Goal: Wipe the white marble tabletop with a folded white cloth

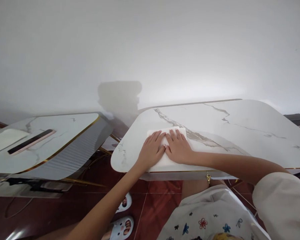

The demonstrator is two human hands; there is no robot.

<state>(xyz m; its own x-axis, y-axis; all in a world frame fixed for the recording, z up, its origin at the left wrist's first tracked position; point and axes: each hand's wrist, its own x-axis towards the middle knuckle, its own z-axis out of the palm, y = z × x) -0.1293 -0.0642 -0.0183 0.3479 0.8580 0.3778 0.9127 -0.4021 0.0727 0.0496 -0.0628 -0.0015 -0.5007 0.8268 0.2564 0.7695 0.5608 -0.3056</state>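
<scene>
Both hands lie flat, palms down, on a white folded cloth (166, 146) that sits near the front left corner of a white marble-patterned counter (240, 130) with grey veins and a thin gold edge. The left hand (152, 149) covers the cloth's left half and the right hand (178, 146) its right half, the two touching at the thumbs; the fingers (155, 136) of each hand are stretched out straight and slightly spread, pressing down and gripping nothing. Whether the cloth is fabric or paper is hard to tell from this angle. Well apart to the left stands a second marble-topped counter (65, 133) with a ribbed grey side, carrying a long dark strip with a pink rim (31, 141). Below, on the dark red tiled floor (155, 200), rest pale slippers with printed faces (122, 220).
</scene>
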